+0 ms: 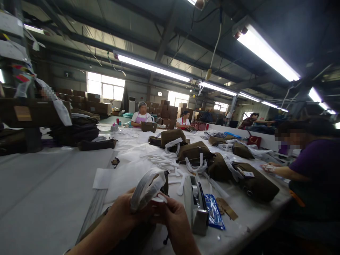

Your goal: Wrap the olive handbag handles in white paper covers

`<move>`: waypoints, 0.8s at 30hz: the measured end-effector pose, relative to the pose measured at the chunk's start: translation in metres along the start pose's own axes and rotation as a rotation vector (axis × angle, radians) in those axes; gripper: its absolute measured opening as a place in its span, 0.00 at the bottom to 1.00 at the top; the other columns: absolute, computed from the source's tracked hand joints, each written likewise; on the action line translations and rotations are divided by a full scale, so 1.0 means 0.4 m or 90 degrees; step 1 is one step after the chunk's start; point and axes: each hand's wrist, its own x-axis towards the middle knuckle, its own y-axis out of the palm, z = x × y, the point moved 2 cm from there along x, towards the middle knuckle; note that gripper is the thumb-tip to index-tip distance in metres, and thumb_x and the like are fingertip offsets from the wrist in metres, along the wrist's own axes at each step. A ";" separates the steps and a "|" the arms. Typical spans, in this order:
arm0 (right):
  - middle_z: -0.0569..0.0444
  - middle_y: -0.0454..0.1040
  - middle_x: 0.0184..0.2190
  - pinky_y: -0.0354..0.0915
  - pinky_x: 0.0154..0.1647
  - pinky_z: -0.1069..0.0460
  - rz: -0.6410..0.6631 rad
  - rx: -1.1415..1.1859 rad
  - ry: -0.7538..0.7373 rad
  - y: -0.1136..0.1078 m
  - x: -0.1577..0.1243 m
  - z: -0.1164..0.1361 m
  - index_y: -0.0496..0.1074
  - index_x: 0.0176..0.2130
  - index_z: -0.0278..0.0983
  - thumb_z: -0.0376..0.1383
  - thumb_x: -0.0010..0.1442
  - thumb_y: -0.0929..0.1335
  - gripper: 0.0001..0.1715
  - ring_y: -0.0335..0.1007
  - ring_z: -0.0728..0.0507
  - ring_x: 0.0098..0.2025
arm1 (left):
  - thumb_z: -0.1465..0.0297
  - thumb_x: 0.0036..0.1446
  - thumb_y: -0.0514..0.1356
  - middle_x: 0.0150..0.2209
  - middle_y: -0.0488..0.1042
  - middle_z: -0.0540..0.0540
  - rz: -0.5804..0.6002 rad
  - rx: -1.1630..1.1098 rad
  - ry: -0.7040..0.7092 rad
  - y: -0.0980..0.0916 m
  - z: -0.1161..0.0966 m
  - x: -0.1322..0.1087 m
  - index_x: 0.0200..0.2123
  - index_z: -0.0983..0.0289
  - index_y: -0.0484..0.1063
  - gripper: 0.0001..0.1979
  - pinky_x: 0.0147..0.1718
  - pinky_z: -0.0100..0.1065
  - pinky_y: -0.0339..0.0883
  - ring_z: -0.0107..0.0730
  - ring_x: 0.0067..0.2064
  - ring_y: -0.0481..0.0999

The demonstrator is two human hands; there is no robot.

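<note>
A dark handbag [130, 237] lies at the table's near edge, largely hidden by my forearms. Its looped handle [145, 189] is covered in white wrapping and stands up in front of me. My left hand [130, 209] is closed around the base of this handle. Close beside it, my right hand [172, 212] pinches a small white piece of wrapping [159, 199] between thumb and finger. To the right of my right hand stands a tape dispenser [199, 219], with a blue printed packet [214, 212] and brown card tags [227, 209] beyond it.
Several brown handbags [196, 152] with white-wrapped handles cover the table's middle and right. Loose white strips [162, 161] and sheets lie ahead. Dark bags [74, 132] are stacked at left. A co-worker in a purple sleeve [305, 159] works at right; two people sit across.
</note>
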 end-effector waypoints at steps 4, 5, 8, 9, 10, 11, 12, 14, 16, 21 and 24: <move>0.46 0.81 0.30 0.71 0.21 0.55 0.023 -0.073 0.026 0.001 -0.004 -0.009 0.82 0.39 0.32 0.58 0.54 0.75 0.31 0.78 0.44 0.26 | 0.52 0.54 0.65 0.26 0.79 0.54 -0.097 0.023 -0.093 -0.010 0.022 -0.010 0.26 0.63 0.78 0.20 0.28 0.31 0.69 0.39 0.29 0.77; 0.46 0.81 0.30 0.70 0.21 0.55 0.005 -0.078 0.030 -0.012 0.002 -0.008 0.81 0.38 0.32 0.58 0.55 0.74 0.32 0.78 0.45 0.25 | 0.51 0.53 0.65 0.23 0.76 0.53 -0.118 0.019 -0.132 -0.013 0.029 -0.013 0.24 0.64 0.76 0.21 0.25 0.31 0.66 0.37 0.26 0.74; 0.47 0.80 0.27 0.69 0.21 0.54 -0.127 -0.150 -0.010 -0.083 0.036 0.008 0.79 0.39 0.31 0.62 0.55 0.72 0.36 0.76 0.45 0.23 | 0.49 0.49 0.67 0.18 0.69 0.49 -0.140 -0.037 -0.219 -0.018 0.039 -0.018 0.24 0.65 0.74 0.23 0.24 0.30 0.62 0.32 0.22 0.69; 0.48 0.79 0.26 0.68 0.20 0.53 -0.181 -0.220 -0.041 -0.110 0.047 0.018 0.79 0.42 0.31 0.62 0.55 0.70 0.37 0.74 0.45 0.22 | 0.48 0.49 0.67 0.18 0.69 0.49 -0.137 -0.064 -0.233 -0.017 0.038 -0.019 0.25 0.65 0.75 0.24 0.24 0.30 0.61 0.32 0.22 0.69; 0.49 0.78 0.23 0.66 0.20 0.52 -0.230 -0.311 -0.073 -0.133 0.055 0.028 0.79 0.45 0.32 0.62 0.57 0.69 0.38 0.71 0.45 0.20 | 0.48 0.49 0.67 0.19 0.69 0.48 -0.135 -0.088 -0.239 -0.017 0.035 -0.019 0.27 0.66 0.76 0.24 0.25 0.30 0.62 0.31 0.23 0.68; 0.51 0.77 0.21 0.64 0.20 0.51 -0.269 -0.410 -0.106 -0.149 0.059 0.039 0.78 0.49 0.32 0.61 0.58 0.69 0.38 0.69 0.44 0.18 | 0.48 0.49 0.67 0.19 0.69 0.48 -0.136 -0.107 -0.242 -0.016 0.032 -0.019 0.28 0.66 0.77 0.24 0.26 0.30 0.61 0.31 0.23 0.68; 0.53 0.75 0.19 0.63 0.21 0.50 -0.297 -0.501 -0.141 -0.154 0.057 0.048 0.77 0.53 0.32 0.59 0.59 0.68 0.38 0.67 0.44 0.17 | 0.48 0.49 0.67 0.20 0.70 0.49 -0.135 -0.122 -0.243 -0.015 0.029 -0.018 0.30 0.67 0.78 0.24 0.26 0.30 0.61 0.31 0.23 0.69; 0.55 0.72 0.17 0.64 0.24 0.49 -0.322 -0.601 -0.204 -0.135 0.035 0.063 0.73 0.58 0.33 0.55 0.63 0.66 0.36 0.66 0.43 0.18 | 0.48 0.49 0.67 0.21 0.70 0.49 -0.138 -0.133 -0.251 -0.013 0.026 -0.018 0.30 0.67 0.78 0.25 0.26 0.30 0.61 0.31 0.24 0.68; 0.53 0.77 0.24 0.66 0.28 0.51 -0.271 -0.581 -0.241 -0.081 0.000 0.070 0.73 0.59 0.35 0.52 0.66 0.65 0.32 0.71 0.43 0.24 | 0.47 0.47 0.68 0.21 0.69 0.49 -0.136 -0.132 -0.257 -0.012 0.025 -0.017 0.30 0.67 0.77 0.26 0.25 0.30 0.60 0.31 0.24 0.67; 0.52 0.82 0.33 0.69 0.33 0.55 -0.009 -0.460 -0.154 0.029 -0.044 0.059 0.82 0.40 0.40 0.44 0.65 0.68 0.15 0.78 0.43 0.35 | 0.46 0.47 0.67 0.23 0.69 0.50 -0.100 -0.142 -0.252 -0.012 0.016 -0.018 0.28 0.66 0.75 0.26 0.27 0.32 0.60 0.32 0.26 0.66; 0.51 0.80 0.26 0.69 0.29 0.52 -0.125 -0.499 -0.124 -0.034 -0.020 0.057 0.81 0.34 0.38 0.47 0.67 0.65 0.22 0.77 0.42 0.28 | 0.46 0.45 0.68 0.23 0.68 0.49 -0.112 -0.153 -0.263 -0.014 0.013 -0.023 0.30 0.66 0.73 0.27 0.27 0.31 0.61 0.31 0.26 0.65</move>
